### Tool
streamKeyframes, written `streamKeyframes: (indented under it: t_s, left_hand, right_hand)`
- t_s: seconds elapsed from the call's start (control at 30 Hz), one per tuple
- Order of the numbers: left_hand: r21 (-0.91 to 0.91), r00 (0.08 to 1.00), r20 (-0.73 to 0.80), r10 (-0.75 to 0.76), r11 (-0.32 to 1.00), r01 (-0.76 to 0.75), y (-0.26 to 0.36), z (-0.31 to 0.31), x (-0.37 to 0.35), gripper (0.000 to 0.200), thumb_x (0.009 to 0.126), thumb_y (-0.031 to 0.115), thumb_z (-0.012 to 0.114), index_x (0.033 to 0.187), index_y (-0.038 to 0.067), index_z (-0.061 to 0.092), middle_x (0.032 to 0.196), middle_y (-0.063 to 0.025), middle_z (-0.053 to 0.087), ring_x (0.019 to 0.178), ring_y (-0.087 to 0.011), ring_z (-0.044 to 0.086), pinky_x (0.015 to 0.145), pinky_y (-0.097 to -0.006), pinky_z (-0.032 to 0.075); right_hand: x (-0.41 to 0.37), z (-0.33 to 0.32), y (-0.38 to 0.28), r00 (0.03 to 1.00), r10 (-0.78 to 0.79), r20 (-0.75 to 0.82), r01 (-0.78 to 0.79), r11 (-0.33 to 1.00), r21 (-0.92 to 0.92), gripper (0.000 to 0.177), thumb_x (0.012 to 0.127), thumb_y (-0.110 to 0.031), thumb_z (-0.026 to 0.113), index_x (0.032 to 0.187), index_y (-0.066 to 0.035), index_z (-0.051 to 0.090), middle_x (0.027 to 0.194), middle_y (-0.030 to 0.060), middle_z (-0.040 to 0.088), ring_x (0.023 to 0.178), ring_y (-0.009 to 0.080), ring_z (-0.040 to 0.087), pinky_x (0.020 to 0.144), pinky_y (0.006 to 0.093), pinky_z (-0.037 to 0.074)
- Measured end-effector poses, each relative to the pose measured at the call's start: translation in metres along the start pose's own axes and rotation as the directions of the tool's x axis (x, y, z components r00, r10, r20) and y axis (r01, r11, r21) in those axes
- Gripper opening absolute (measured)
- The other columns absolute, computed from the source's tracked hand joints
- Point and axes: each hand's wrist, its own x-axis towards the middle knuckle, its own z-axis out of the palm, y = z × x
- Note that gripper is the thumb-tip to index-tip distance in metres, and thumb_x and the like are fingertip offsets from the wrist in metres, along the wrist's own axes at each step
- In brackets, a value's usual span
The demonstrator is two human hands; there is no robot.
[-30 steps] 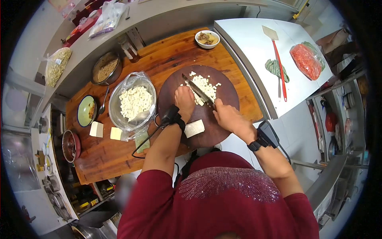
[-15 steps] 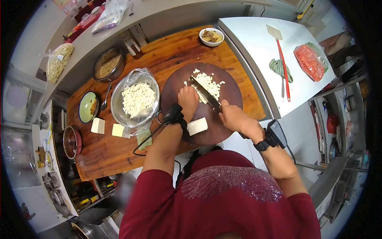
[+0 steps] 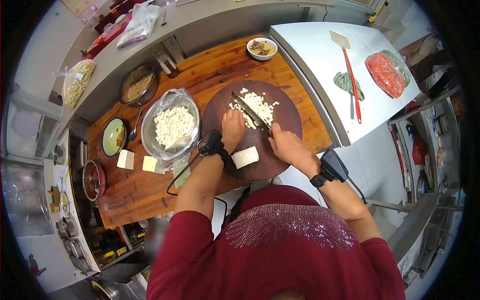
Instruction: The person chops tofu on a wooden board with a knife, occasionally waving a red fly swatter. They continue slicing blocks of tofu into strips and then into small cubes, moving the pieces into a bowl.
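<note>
My right hand point(image 3: 287, 146) grips the handle of a kitchen knife point(image 3: 248, 111), whose dark blade slants across small white cubes, apparently tofu point(image 3: 260, 106). Beside the blade, my left hand point(image 3: 233, 129) has its fingers curled and close together, low over the round brown chopping board point(image 3: 280, 130). Whatever lies beneath those fingertips is hidden from me. A whole white block point(image 3: 245, 157) rests on the board nearer my body. To the left stands a metal bowl point(image 3: 146, 131) lined with clear plastic, with a heap of white cubes point(image 3: 174, 126) in it.
Two pale blocks lie on the wooden table point(image 3: 135, 190), near a green-lined bowl point(image 3: 111, 140), a spoon point(image 3: 134, 125) and a reddish bowl point(image 3: 101, 181). Behind are a brown-filled pot point(image 3: 150, 95) and a white bowl point(image 3: 272, 54). A red-handled spatula point(image 3: 353, 85) lies on the white counter.
The knife and my right hand have shifted slightly left, and my left hand sits a little further left and lower. The camera view has moved a little too.
</note>
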Motion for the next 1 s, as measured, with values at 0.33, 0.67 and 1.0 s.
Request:
streamKeyframes:
  t_s: [0.33,0.67,1.0]
  left_hand:
    - [-0.044,0.999,0.009,0.039,0.998,-0.038,0.01,-0.014,-0.006,0.01,0.082,0.007,0.054,0.091,0.003,0.052,0.09,-0.0158,0.054,0.089,-0.0354,0.049,0.081,-0.0421,0.04]
    - [-0.038,0.997,-0.023,0.076,0.996,-0.077,0.007,-0.009,-0.009,0.009,0.08,0.004,0.055,0.089,0.004,0.053,0.09,-0.0151,0.053,0.087,-0.0348,0.049,0.078,-0.042,0.04]
    - [-0.064,0.992,-0.126,-0.021,0.998,0.013,0.011,-0.013,-0.01,0.013,0.075,0.003,0.055,0.088,0.004,0.054,0.091,-0.0144,0.054,0.087,-0.0352,0.05,0.076,-0.0426,0.042]
  right_hand:
    - [-0.002,-0.011,0.002,0.994,0.005,0.108,-0.005,1.0,-0.001,0.022,0.088,-0.017,0.05,0.1,0.0,0.042,0.086,0.0279,0.061,0.084,0.0444,0.058,0.073,0.0507,0.046]
    - [0.006,0.016,0.002,0.993,0.075,0.095,-0.075,0.997,-0.01,0.022,0.088,-0.018,0.048,0.099,0.0,0.042,0.082,0.0299,0.06,0.081,0.0469,0.058,0.073,0.054,0.044]
    - [-0.009,-0.005,-0.006,0.994,0.003,0.106,-0.001,1.0,-0.025,0.021,0.088,-0.018,0.05,0.098,-0.001,0.042,0.082,0.0271,0.061,0.079,0.0449,0.059,0.069,0.0524,0.046]
